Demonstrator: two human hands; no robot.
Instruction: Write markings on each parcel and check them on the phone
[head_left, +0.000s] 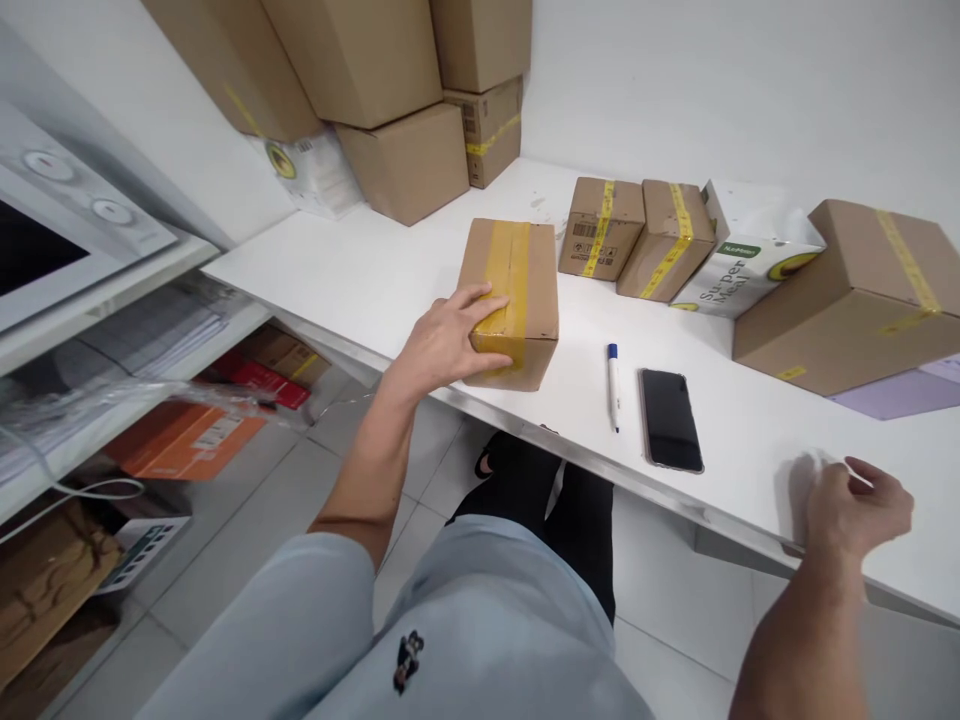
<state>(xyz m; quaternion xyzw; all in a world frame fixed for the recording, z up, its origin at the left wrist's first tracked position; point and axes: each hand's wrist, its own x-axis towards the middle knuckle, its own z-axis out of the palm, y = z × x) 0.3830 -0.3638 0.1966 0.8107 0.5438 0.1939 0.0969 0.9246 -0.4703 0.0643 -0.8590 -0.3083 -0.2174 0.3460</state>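
Note:
My left hand (450, 340) lies on a brown cardboard box (541, 265) near the front edge of the white table. Its fingers are spread over the wide yellow tape (508, 250) on the lid, and the thumb reaches across the front face. The box is taped along its top. Far to the right, my right hand (859, 500) is curled closed just above the table. Something whitish shows by its fingers, too unclear to name. Between the hands lie a white marker with a blue cap (614, 388) and a black phone (671, 420).
Taped small boxes (604, 228), a white "Super Meal" carton (739, 275) and a larger box (832, 330) stand along the wall. Stacked cartons (405, 165) fill the back left corner. At left, shelves hold a white appliance (67, 190) and an orange box (187, 435).

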